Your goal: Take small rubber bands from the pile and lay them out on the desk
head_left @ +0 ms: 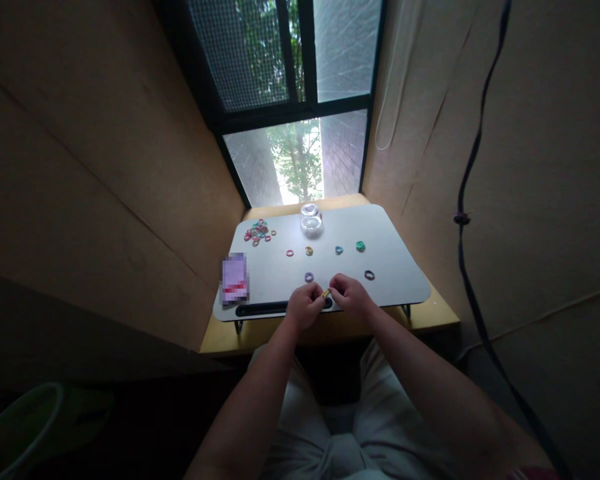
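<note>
Near the front edge of the white lap table (275, 277), my left hand (305, 305) and my right hand (350, 295) meet, fingertips closed on a small yellow hair tie (325, 293) between them. Just beyond my left hand lies a purple hair tie (309, 277). A dark hair tie (369, 275) is to the right of my right hand. Farther back, spaced in a row, are a pink hair tie (290, 253), an orange-yellow one (309, 251), a blue one (339, 251) and a green one (361, 247).
A pile of mixed-colour hair ties (258, 231) lies at the back left. A clear round container (311, 220) stands at the back middle, by the window. On the left is a blurred purple phone-shaped object (235, 277). A black slot (263, 309) runs along the front edge.
</note>
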Action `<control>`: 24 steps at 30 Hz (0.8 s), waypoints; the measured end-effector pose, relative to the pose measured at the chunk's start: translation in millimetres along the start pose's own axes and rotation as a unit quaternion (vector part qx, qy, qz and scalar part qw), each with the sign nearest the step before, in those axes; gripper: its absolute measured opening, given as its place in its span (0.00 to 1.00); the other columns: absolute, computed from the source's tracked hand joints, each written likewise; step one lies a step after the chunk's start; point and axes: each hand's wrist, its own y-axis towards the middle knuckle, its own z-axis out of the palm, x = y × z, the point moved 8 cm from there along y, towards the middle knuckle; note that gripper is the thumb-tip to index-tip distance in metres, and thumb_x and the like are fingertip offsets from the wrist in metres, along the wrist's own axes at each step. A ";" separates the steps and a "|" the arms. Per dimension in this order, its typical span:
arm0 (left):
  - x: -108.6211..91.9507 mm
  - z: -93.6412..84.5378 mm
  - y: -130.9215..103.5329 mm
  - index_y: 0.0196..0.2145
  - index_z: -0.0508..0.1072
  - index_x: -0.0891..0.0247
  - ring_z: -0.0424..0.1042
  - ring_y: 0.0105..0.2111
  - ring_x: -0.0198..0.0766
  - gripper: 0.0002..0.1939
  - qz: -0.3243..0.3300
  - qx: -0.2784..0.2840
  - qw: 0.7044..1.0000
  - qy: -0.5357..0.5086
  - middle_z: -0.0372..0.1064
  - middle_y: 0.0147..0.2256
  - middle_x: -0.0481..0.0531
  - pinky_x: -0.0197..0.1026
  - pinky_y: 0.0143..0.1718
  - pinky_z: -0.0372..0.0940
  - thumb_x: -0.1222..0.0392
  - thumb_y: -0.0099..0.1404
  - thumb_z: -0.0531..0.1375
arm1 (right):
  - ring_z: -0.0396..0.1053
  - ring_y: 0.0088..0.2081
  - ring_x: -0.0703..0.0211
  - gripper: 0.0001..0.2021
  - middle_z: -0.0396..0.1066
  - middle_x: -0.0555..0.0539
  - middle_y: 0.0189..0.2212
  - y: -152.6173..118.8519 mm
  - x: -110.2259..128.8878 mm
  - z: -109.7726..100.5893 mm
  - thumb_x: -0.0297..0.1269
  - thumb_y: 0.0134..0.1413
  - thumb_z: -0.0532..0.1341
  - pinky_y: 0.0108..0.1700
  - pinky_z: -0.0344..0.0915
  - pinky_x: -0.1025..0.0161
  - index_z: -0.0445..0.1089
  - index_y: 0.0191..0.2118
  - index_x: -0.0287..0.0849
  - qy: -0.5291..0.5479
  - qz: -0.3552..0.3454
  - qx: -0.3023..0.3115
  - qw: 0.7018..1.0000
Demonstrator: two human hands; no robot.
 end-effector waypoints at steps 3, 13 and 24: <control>0.0 -1.6 -1.0 0.24 0.64 0.63 0.56 0.23 0.30 0.09 -0.009 -0.012 1.000 -0.002 0.58 0.20 0.43 0.35 0.26 0.51 0.57 0.58 0.56 | 0.58 0.24 0.65 0.03 0.63 0.53 0.22 0.5 -0.5 0.5 0.33 0.50 0.57 0.28 0.55 0.67 0.64 0.27 0.42 -0.004 -0.001 0.006 1.000; -0.7 -0.2 -0.8 0.21 0.61 0.63 0.54 0.23 0.31 0.09 0.004 0.010 0.999 -0.051 0.55 0.19 0.43 0.35 0.26 0.51 0.60 0.55 0.56 | 0.58 0.25 0.64 0.03 0.62 0.53 0.21 2.1 -0.7 -0.4 0.32 0.49 0.57 0.28 0.55 0.66 0.63 0.26 0.42 0.002 -0.003 -0.003 1.000; -7.0 -6.6 -1.9 0.31 0.70 0.63 0.63 0.24 0.30 0.09 -0.005 -0.054 0.998 -0.020 0.66 0.26 0.46 0.34 0.28 0.58 0.54 0.61 0.58 | 0.60 0.26 0.65 0.03 0.64 0.53 0.23 2.5 -6.4 2.1 0.33 0.51 0.57 0.29 0.56 0.67 0.65 0.28 0.41 -0.006 -0.006 0.012 1.000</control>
